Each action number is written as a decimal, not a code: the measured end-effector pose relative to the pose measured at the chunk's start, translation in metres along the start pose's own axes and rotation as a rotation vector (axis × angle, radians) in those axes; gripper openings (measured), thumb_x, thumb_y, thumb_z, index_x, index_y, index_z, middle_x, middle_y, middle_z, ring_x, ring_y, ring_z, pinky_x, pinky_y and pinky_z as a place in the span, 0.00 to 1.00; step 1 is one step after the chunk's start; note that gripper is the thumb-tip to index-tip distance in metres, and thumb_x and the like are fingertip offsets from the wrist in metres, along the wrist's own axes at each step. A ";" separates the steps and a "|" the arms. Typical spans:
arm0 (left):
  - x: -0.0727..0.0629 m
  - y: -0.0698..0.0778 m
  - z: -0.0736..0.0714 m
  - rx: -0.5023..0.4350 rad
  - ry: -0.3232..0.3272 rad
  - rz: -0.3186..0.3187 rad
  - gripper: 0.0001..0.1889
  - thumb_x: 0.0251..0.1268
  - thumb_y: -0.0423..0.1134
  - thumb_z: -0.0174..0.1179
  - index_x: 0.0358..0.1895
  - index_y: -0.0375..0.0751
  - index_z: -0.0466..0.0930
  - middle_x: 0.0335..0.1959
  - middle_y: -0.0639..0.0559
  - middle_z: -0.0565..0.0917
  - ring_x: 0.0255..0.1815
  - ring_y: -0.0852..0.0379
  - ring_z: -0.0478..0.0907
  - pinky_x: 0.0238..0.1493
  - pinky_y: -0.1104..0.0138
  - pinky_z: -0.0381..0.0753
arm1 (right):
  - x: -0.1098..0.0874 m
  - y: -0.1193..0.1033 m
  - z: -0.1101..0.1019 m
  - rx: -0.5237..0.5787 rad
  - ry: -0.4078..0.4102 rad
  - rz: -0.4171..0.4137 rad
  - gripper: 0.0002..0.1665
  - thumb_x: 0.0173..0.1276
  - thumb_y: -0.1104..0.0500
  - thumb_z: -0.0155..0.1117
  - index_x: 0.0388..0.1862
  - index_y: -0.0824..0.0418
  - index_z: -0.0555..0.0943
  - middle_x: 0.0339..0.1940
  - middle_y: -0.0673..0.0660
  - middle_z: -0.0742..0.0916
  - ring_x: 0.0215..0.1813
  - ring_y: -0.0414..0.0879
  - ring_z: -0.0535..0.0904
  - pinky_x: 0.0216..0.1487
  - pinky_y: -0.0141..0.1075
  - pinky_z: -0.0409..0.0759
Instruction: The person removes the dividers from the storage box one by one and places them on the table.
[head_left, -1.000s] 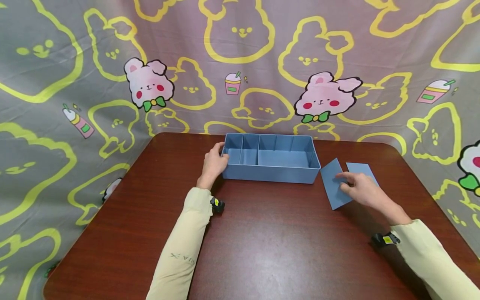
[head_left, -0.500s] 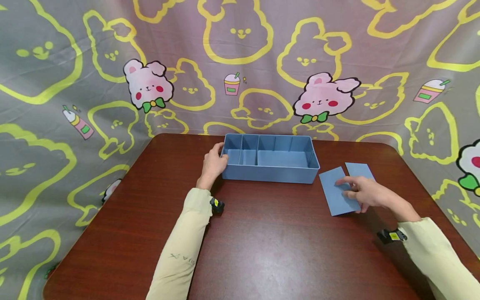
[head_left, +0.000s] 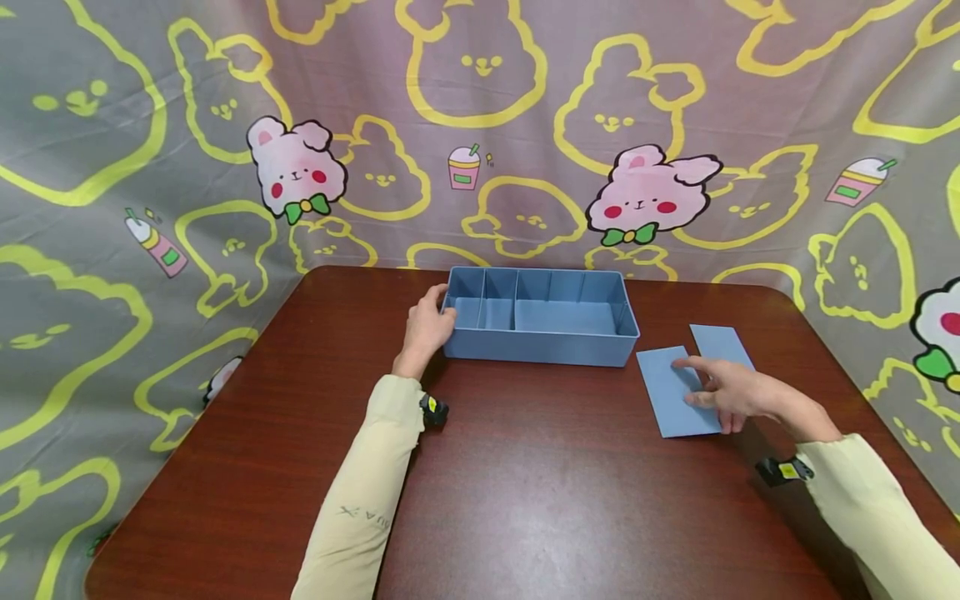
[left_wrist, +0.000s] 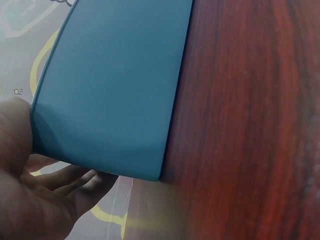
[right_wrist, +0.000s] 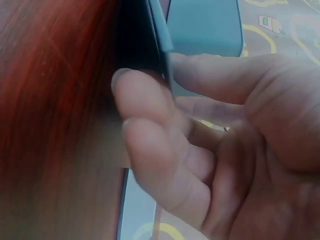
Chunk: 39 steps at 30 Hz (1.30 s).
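A blue plastic box (head_left: pixel 536 348) with an open top stands toward the back of the table, split by thin walls into two narrow compartments and a wide one. My left hand (head_left: pixel 427 327) grips its left end, thumb at the rim; in the left wrist view the fingers curl around the end wall of the box (left_wrist: pixel 115 85). To the right of the box, my right hand (head_left: pixel 738 390) pinches a flat blue panel (head_left: pixel 663 392) by its right side. The right wrist view shows the thumb on one face of the panel (right_wrist: pixel 161 30) and fingertips beneath.
Behind the right hand lies a second flat blue panel (head_left: pixel 712 337), partly covered by the hand. The brown wooden table (head_left: pixel 555 500) has rounded corners. A curtain (head_left: pixel 517 200) printed with cartoon rabbits hangs close behind its back edge.
The right hand has moved slightly toward the front right, turning the held panel from a slanted pose to a flatter, squarer one. Left hand and box stay in place.
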<state>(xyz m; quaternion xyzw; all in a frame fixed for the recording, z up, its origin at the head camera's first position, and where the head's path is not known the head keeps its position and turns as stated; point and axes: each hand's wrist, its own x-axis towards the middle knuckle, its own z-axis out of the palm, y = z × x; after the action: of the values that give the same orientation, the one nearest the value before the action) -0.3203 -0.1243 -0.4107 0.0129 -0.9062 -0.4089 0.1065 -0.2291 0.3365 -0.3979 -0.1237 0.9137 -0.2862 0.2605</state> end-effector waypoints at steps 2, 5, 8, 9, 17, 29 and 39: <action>0.000 0.001 0.000 -0.001 0.003 0.002 0.26 0.67 0.37 0.51 0.69 0.48 0.68 0.61 0.44 0.80 0.57 0.41 0.78 0.58 0.49 0.76 | 0.000 0.001 0.001 0.012 -0.023 0.015 0.45 0.69 0.53 0.64 0.77 0.62 0.53 0.24 0.58 0.81 0.17 0.50 0.81 0.22 0.43 0.81; 0.000 0.001 0.000 0.000 0.006 0.006 0.26 0.67 0.37 0.51 0.69 0.48 0.69 0.61 0.44 0.80 0.57 0.40 0.78 0.57 0.49 0.76 | 0.000 0.002 0.002 0.022 -0.050 0.029 0.49 0.69 0.52 0.63 0.78 0.64 0.48 0.24 0.58 0.82 0.18 0.50 0.82 0.22 0.43 0.82; 0.000 0.001 0.000 0.003 0.006 0.006 0.26 0.67 0.37 0.51 0.69 0.48 0.69 0.61 0.44 0.80 0.56 0.40 0.78 0.57 0.49 0.76 | -0.001 0.003 0.002 0.020 -0.067 0.043 0.51 0.69 0.51 0.63 0.79 0.65 0.46 0.22 0.58 0.83 0.18 0.50 0.82 0.23 0.44 0.82; 0.000 0.001 0.000 0.004 0.005 0.006 0.26 0.67 0.37 0.51 0.69 0.48 0.69 0.61 0.44 0.80 0.56 0.41 0.78 0.57 0.49 0.76 | 0.000 0.003 0.003 0.017 -0.070 0.046 0.51 0.69 0.50 0.63 0.79 0.65 0.45 0.21 0.58 0.83 0.18 0.50 0.82 0.23 0.43 0.82; 0.000 0.001 0.001 0.001 -0.005 -0.008 0.27 0.67 0.38 0.51 0.70 0.49 0.68 0.62 0.44 0.79 0.56 0.40 0.78 0.57 0.49 0.76 | 0.001 0.007 0.003 0.025 -0.089 0.063 0.55 0.67 0.48 0.65 0.79 0.65 0.45 0.18 0.57 0.83 0.18 0.49 0.82 0.23 0.43 0.82; 0.001 0.000 0.001 -0.012 0.001 -0.002 0.26 0.66 0.38 0.52 0.69 0.48 0.69 0.61 0.43 0.80 0.56 0.40 0.78 0.57 0.48 0.76 | 0.002 0.008 0.005 -0.012 -0.071 0.059 0.55 0.65 0.47 0.67 0.79 0.66 0.48 0.18 0.55 0.82 0.17 0.47 0.80 0.23 0.41 0.81; 0.000 -0.001 0.000 -0.009 -0.003 -0.010 0.26 0.67 0.39 0.51 0.70 0.49 0.68 0.61 0.43 0.79 0.54 0.40 0.78 0.56 0.48 0.76 | 0.005 0.003 0.007 -0.040 -0.026 0.036 0.49 0.64 0.54 0.69 0.76 0.67 0.54 0.18 0.55 0.81 0.15 0.45 0.77 0.21 0.40 0.80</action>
<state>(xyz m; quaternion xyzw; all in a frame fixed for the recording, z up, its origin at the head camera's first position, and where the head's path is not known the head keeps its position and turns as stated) -0.3204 -0.1251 -0.4116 0.0164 -0.9045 -0.4134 0.1032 -0.2290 0.3336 -0.4066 -0.1159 0.9180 -0.2613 0.2749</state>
